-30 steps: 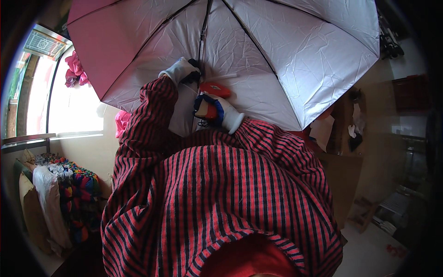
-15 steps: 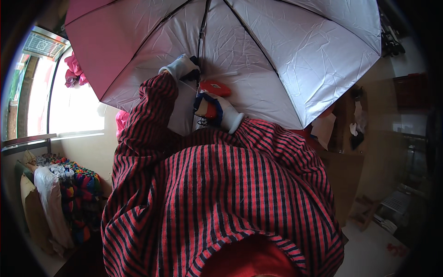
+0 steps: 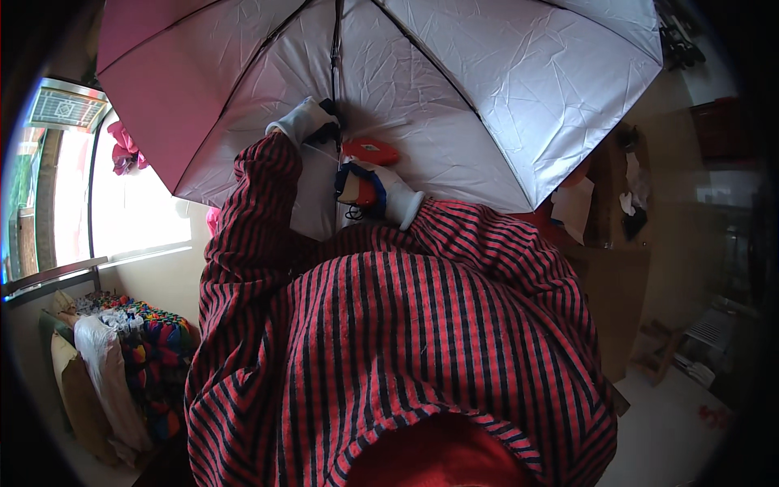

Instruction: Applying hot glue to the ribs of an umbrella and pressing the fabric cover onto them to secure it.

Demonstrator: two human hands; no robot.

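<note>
An open umbrella [image 3: 503, 89] with a silver lining and pink outer edge fills the top of the view, its dark shaft [image 3: 336, 49] running down the middle. My left hand [image 3: 304, 122], in a white glove, grips the shaft high up. My right hand [image 3: 381, 191], gloved in white with red and blue palm, closes around the umbrella's handle just below. A small red oval tag [image 3: 370, 151] sits between the two hands. Both arms wear red and black striped sleeves [image 3: 389, 341].
A bright window [image 3: 122, 211] is at the left with a pink cloth [image 3: 126, 150] hanging by it. Colourful folded fabrics and bags [image 3: 130, 357] pile up at lower left. Brown cardboard boxes [image 3: 617, 284] and a wire rack [image 3: 714, 325] stand at the right.
The umbrella and both hands have shifted slightly upward and left in view; the grips look unchanged.
</note>
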